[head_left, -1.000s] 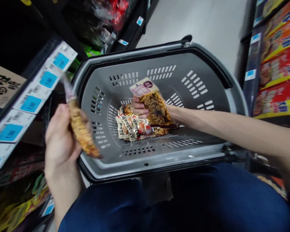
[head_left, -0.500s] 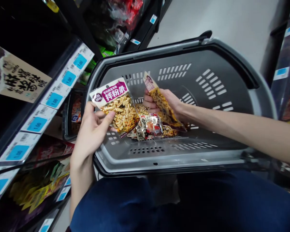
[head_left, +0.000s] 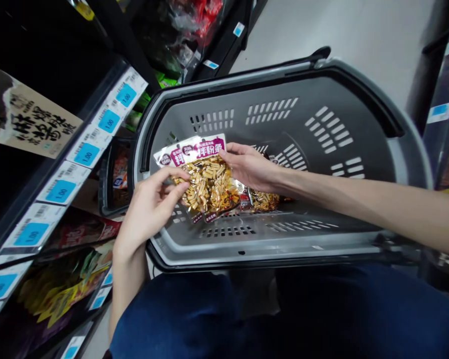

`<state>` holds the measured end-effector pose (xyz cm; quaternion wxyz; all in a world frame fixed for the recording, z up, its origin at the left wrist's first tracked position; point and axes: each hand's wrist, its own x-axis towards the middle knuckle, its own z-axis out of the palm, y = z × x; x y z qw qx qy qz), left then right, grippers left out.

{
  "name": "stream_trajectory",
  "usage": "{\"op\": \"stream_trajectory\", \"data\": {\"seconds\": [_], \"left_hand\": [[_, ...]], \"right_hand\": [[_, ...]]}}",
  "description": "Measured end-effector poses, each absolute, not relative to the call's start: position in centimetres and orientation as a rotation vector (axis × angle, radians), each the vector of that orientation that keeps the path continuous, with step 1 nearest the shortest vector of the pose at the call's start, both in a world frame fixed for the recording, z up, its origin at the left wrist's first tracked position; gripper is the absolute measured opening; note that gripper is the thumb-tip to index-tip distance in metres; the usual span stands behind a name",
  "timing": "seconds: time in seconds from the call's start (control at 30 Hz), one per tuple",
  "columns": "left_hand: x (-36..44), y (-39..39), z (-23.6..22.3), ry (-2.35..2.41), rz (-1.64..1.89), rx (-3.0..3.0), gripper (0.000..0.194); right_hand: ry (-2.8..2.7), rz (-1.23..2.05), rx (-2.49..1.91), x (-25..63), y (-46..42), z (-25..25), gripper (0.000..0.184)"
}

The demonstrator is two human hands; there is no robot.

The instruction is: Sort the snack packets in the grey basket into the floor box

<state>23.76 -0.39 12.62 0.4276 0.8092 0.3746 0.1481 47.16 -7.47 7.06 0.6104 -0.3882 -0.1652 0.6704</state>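
Two clear snack packets with white and purple headers overlap above the shopping basket's left end. My left hand [head_left: 144, 209] is closed, thumb and fingers pinching the left side of the rear snack packet [head_left: 174, 155]. Gripped at its upper right corner by my right hand [head_left: 252, 167] is the front snack packet [head_left: 219, 182], which covers much of the other. Yellowish strips in oil show through both. Below them, more packets [head_left: 265, 200] lie on the floor of the grey shopping basket [head_left: 284, 89], partly hidden by my right hand and the held packets.
At left runs a dark shelf edge with blue price tags [head_left: 86, 153] and a torn cardboard box [head_left: 37, 119]. A small black bin [head_left: 105, 184] stands beside the basket. Another shelf [head_left: 439, 117] borders the right. Pale floor [head_left: 336, 30] shows beyond the basket.
My right hand has moved left and brought its packet over the front of the other one. The left hand's packet has moved slightly right and down, and the two packets now overlap.
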Motion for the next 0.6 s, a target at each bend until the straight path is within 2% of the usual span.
{"op": "stream_trajectory", "data": {"seconds": [0.27,0.43,0.6], "left_hand": [[23.9,-0.6,13.5,0.761,0.182,2.235,0.021],[24.0,-0.5,13.7,0.578,0.1,2.403,0.035],[24.1,-0.7,13.4,0.66,0.104,2.313,0.034]], "right_hand": [[-0.346,1.495,-0.92,45.8,-8.5,6.6,0.019],[-0.415,1.552,-0.918,45.8,-8.9,6.7,0.019],[-0.4,1.668,-0.98,46.0,-9.2,6.7,0.009]]}}
